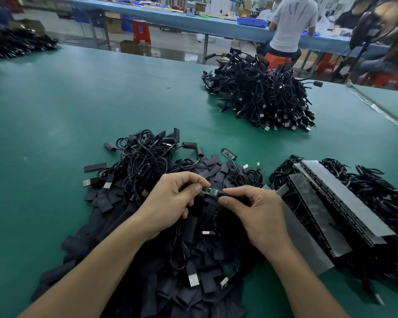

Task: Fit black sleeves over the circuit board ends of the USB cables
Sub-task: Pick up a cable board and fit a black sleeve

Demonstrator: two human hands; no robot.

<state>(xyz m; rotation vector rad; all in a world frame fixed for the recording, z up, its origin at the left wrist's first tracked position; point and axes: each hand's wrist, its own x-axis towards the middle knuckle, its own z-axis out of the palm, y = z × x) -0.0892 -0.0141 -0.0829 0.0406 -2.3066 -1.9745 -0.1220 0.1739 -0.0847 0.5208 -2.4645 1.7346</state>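
Left hand (170,203): thumb and forefinger pinching the left end of the circuit board (210,191), other fingers curled under.
Right hand (260,214): pinching a black piece (220,193) at the board's right end. Sleeve or cable, can't tell from here.
Circuit board: green and bare, lifted just above the pile, spanning the gap between both hands' fingertips.
Loose sleeves (161,283): flat black ones heaped on the green counter (55,111), right beneath the hands and forearms.
Cables (145,154): tangled bunch just beyond the left hand, silver USB plugs poking out.
Far heap (262,97): big mound of black cables, well apart, toward the counter's far right.
Grey strips (319,203): stacked just beside the right hand, cables bundled under them.
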